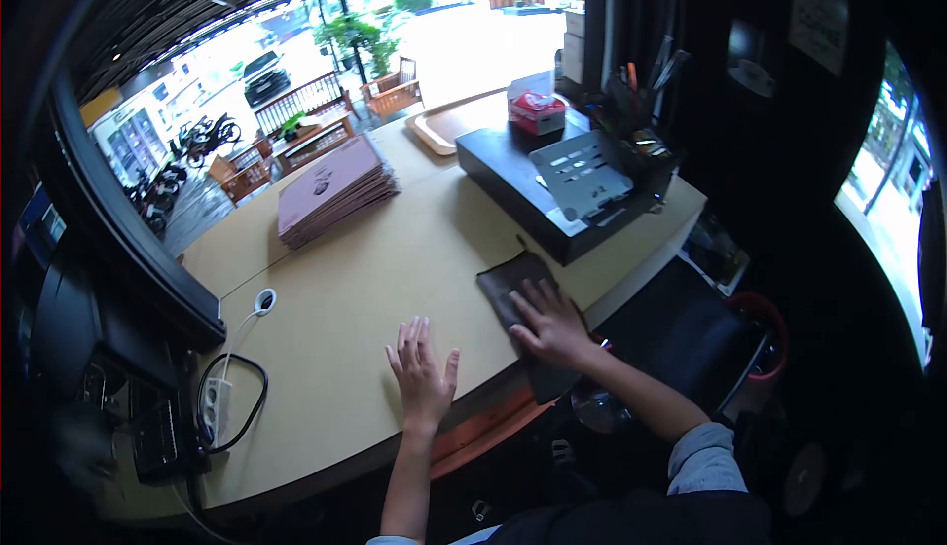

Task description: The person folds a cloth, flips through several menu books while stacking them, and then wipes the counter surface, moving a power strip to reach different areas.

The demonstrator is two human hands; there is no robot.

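Observation:
My right hand (549, 326) lies flat with its fingers spread on a flat dark brown piece (509, 281) that looks like leather or cloth. This piece rests on the light wooden table (335, 338), and its lower end reaches over the front edge. My left hand (421, 375) is open, fingers up and apart, close over the tabletop near the front edge, with nothing in it. Further back stands a stack of pinkish-brown folders or menus (333, 193), and to its right sits a black box (513, 195).
A grey slotted metal stand (582, 178), a red-and-white box (537, 111) and a pen holder (631, 101) sit on the black box. Behind is a wooden tray (431, 135). At left are a power strip (215, 409) with cable and black equipment (153, 417).

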